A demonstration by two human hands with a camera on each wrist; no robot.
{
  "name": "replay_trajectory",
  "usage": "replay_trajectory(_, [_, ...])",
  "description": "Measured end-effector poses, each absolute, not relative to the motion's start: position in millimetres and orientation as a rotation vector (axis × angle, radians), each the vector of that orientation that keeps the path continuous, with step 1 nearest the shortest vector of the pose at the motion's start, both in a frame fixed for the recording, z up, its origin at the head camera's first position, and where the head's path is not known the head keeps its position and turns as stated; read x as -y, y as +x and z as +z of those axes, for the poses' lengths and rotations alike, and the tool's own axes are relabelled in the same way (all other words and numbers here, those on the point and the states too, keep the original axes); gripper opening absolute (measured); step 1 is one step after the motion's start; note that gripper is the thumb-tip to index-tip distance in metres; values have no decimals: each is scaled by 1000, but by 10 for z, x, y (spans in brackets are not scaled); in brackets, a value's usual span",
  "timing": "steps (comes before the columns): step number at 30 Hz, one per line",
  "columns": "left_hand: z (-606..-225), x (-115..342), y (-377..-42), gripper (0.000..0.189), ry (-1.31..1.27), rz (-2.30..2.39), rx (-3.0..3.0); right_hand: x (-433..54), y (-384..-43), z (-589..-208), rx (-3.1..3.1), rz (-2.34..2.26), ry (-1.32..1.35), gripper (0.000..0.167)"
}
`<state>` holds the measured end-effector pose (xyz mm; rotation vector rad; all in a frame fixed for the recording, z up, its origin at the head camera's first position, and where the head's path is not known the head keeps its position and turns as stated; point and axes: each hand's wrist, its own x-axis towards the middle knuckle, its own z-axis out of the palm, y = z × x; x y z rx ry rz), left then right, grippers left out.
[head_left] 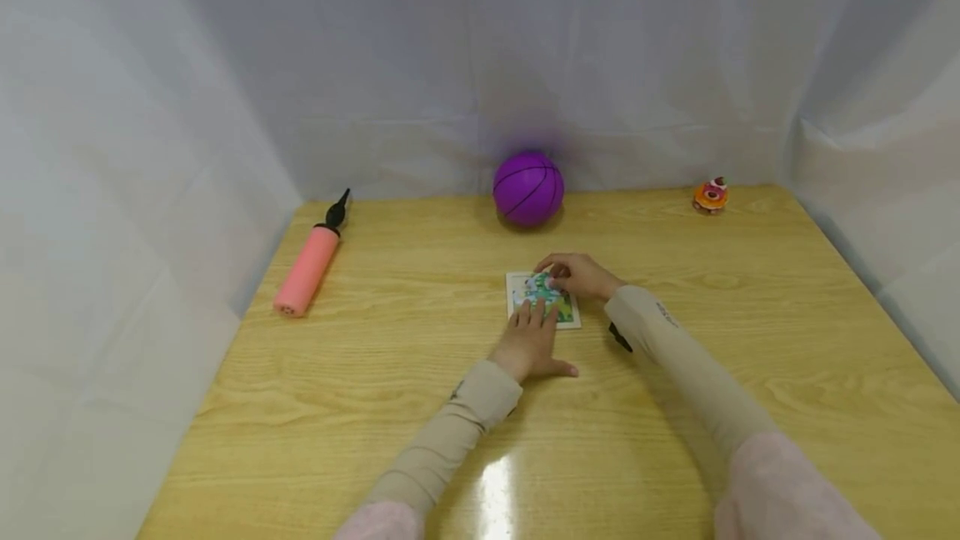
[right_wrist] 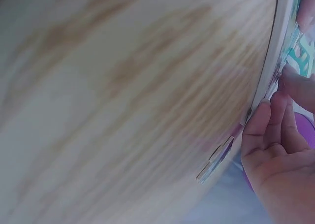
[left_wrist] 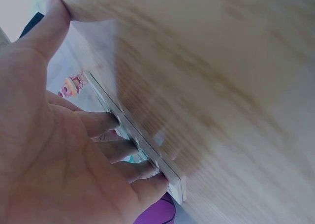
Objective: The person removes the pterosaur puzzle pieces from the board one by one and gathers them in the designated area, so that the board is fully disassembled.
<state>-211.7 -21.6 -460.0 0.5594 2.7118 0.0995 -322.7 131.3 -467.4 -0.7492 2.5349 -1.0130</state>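
A small picture puzzle in a pale frame [head_left: 572,319] lies on the wooden table, its picture mostly green, blue and white. My left hand [head_left: 527,347] rests its outstretched fingers on the near part of the puzzle, thumb spread out to the right. In the left wrist view those fingertips [left_wrist: 130,147] lie over the board's edge. At the puzzle's upper right, my right hand [head_left: 587,277] has thumb and fingers bent together, pinching a puzzle piece at the picture. The right wrist view shows these fingers [right_wrist: 257,125] right at the frame's side; they largely hide the piece.
A purple ball [head_left: 528,189] stands behind the puzzle. To the left lies a pink hand pump [head_left: 307,271] with a black nozzle; a small orange toy figure [head_left: 710,196] sits at the back right. Thin flat pieces [right_wrist: 215,160] lie beside the board. White sheeting [head_left: 390,65] surrounds the table.
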Motion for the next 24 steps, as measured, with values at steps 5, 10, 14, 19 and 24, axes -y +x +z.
replay_trajectory(5, [-4600,227,-2120,106,560,109,-2714,-1307,-3225,-4664,-2521,-1011,-767,35])
replay_trajectory(10, [-4590,233,-2116,106,560,126,-2715,-1304,-3237,-4679,-2549,-995,-763,36])
replay_trajectory(14, [-4585,235,-2111,106,563,121,-2716,-1312,-3237,-4685,-2574,-986,-752,34])
replay_trajectory(19, [-4593,238,-2110,105,565,119,-2714,-1376,-3241,-4690,-2607,-983,-764,33])
replay_trajectory(24, [-4607,230,-2110,105,564,119,-2717,-1517,-3243,-4670,-2639,-981,-697,34])
